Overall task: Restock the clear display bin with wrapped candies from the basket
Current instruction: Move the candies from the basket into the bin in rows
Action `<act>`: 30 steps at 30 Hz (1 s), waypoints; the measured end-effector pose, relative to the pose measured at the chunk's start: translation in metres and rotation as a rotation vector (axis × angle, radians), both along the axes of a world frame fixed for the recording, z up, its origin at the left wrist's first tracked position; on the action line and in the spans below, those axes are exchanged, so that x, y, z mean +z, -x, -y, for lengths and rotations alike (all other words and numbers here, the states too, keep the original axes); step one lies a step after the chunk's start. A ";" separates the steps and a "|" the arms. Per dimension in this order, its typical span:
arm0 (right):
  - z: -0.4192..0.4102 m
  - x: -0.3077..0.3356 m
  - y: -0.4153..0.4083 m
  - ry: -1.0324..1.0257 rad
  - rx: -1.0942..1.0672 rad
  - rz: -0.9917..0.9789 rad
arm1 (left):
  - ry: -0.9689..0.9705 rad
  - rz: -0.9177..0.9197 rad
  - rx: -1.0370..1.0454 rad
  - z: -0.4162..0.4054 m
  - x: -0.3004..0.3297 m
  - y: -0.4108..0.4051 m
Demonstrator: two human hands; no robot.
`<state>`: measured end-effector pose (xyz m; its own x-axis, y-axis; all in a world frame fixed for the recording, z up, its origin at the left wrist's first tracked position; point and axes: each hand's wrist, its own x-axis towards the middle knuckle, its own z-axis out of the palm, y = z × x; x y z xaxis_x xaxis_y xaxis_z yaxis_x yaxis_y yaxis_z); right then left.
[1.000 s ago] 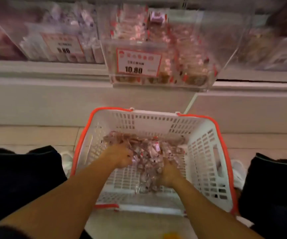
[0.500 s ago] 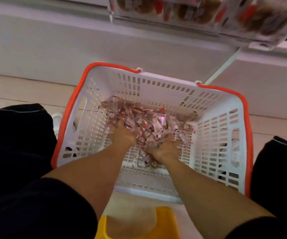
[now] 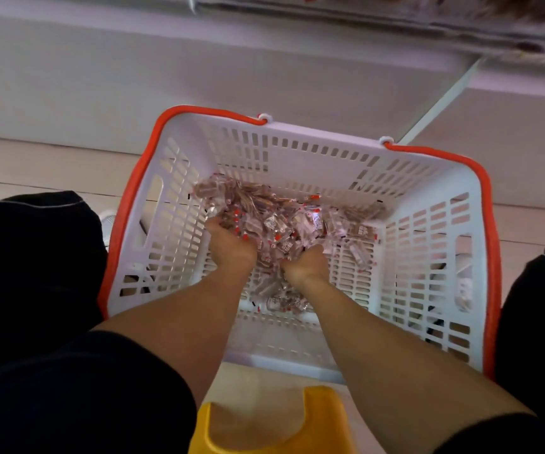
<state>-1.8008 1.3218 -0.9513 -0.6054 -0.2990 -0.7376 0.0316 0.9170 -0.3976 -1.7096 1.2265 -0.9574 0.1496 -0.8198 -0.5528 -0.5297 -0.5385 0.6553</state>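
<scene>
While both of our hands are sitting down inside the white slotted basket (image 3: pixel 297 152), we are judging the restock to be at the gathering step of a load: nothing from this scoop is up in the bin. Our left hand (image 3: pixel 230 247) is lying on the left flank of the pile of wrapped candies (image 3: pixel 284 224), fingers buried in the wrappers and apparently cupping a bunch. Our right hand (image 3: pixel 307 265) is doing the same from the near right side, fingers curled into the heap. We are reading both as grasping candies, though the fingertips are hidden, so how much each one is holding we cannot tell.

The candies are filling the middle and far part of the basket floor, with a few strays lying near the right wall and under our wrists. A good deal is left to move, by our judgement. The clear display bin (image 3: pixel 395 21) is showing only as a blurred lower edge at the top right, above and beyond the basket; its fill level is not readable here.

The basket, rimmed in orange, is resting on a pale tiled floor (image 3: pixel 35 165) close to the white base panel of the shelving (image 3: pixel 133 67). A yellow plastic stool (image 3: pixel 264 427) is sitting under us at the bottom edge, and our dark-trousered knees (image 3: pixel 28 257) are flanking the basket on both sides. The light is looking dim and warm
</scene>
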 end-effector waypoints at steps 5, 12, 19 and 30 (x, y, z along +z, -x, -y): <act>0.000 0.000 -0.003 -0.071 0.152 0.064 | -0.223 -0.023 -0.061 -0.010 0.013 0.000; -0.006 0.010 0.003 -0.089 0.102 0.255 | -0.480 -0.233 -0.209 -0.004 0.037 -0.016; -0.005 0.105 0.064 0.190 0.106 0.603 | -0.659 -0.554 -0.317 0.010 0.096 -0.029; -0.002 0.320 0.064 0.699 0.559 0.142 | -0.713 -0.660 -1.112 0.041 0.304 -0.002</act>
